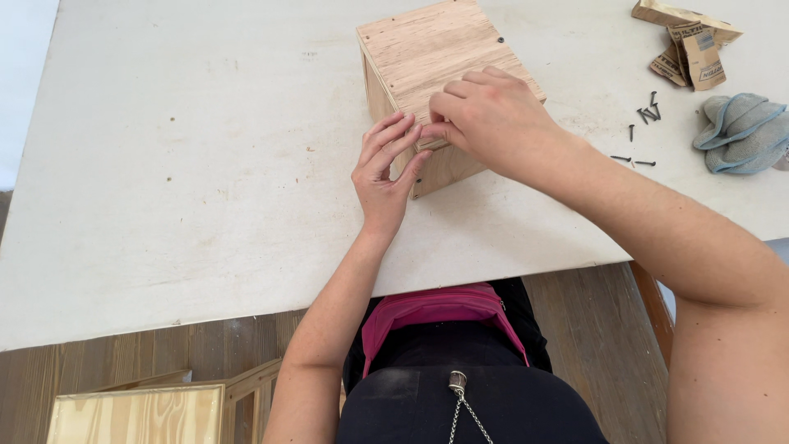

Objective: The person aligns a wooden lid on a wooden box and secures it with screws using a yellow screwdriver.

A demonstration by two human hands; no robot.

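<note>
A plywood box (pixel 427 49) stands on the white table (pixel 181 164), its top panel facing up with a dark screw head near its far right corner. My left hand (pixel 385 168) rests flat against the box's near left corner, fingers straight and together. My right hand (pixel 489 115) lies on the top panel's near edge, fingertips pinched together at that corner right by my left fingertips. Whatever small thing the pinch holds is hidden.
Several dark screws (pixel 645 123) lie scattered on the table to the right. A grey-blue cloth (pixel 744 131) and torn brown cardboard packaging (pixel 690 45) sit at the far right. Another plywood piece (pixel 140 415) stands on the wooden floor at lower left.
</note>
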